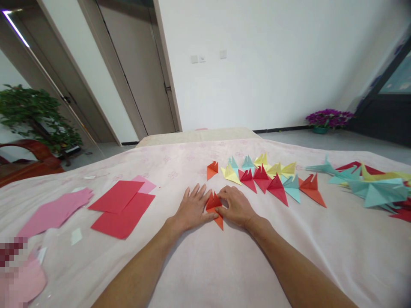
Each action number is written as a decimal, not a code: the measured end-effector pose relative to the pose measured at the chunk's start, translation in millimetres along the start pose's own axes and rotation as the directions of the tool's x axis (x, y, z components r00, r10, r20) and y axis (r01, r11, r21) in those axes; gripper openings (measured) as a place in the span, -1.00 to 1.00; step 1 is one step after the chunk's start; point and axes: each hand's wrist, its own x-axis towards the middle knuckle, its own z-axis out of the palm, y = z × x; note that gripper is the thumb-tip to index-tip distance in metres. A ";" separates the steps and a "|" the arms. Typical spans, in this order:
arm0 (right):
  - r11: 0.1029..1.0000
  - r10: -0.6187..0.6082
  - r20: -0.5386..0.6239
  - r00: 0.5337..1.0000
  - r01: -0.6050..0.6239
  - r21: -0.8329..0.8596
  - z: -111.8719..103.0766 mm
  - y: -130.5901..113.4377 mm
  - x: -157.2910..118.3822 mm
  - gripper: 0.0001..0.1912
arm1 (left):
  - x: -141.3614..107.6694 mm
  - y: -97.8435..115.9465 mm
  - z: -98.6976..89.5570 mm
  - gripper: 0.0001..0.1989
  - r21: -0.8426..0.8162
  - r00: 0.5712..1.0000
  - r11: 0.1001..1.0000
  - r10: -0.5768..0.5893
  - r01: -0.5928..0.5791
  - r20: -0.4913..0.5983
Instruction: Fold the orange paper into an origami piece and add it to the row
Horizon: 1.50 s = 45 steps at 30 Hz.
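An orange folded paper piece (213,202) lies on the pale pink cloth between my hands, one point toward me. My left hand (193,208) rests palm down on its left side, fingers spread, thumb on the lower part. At its right side, my right hand (236,206) has curled fingers, with thumb and index fingertips on the paper. Just beyond stands a small orange folded crane (212,170). To its right are several folded cranes in yellow, red, light blue and orange, among them a red crane (278,189).
Red square sheets (123,218) and pink sheets (56,212) lie at the left. Larger folded cranes (377,191) are heaped at the far right. Small paper scraps (76,236) dot the left side of the cloth. A potted plant (32,111) stands beyond the left edge.
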 end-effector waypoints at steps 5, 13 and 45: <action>0.999 0.014 -0.014 1.000 -0.014 0.034 -1.0 -0.7 0.2 -0.77 | -0.5 0.5 3.9 -0.11 -0.024 0.999 0.999 -0.029 0.029 -0.016; 0.960 0.021 -0.157 0.987 0.024 0.278 -1.4 -0.8 3.3 -0.79 | -8.4 0.1 -7.7 -0.65 -0.447 0.917 0.889 -0.096 -0.095 -0.387; 0.802 0.259 -0.102 0.961 -0.155 0.577 15.5 -8.8 15.7 -0.90 | -0.6 13.9 -6.2 -0.97 -0.496 0.882 0.867 -0.268 0.046 -0.387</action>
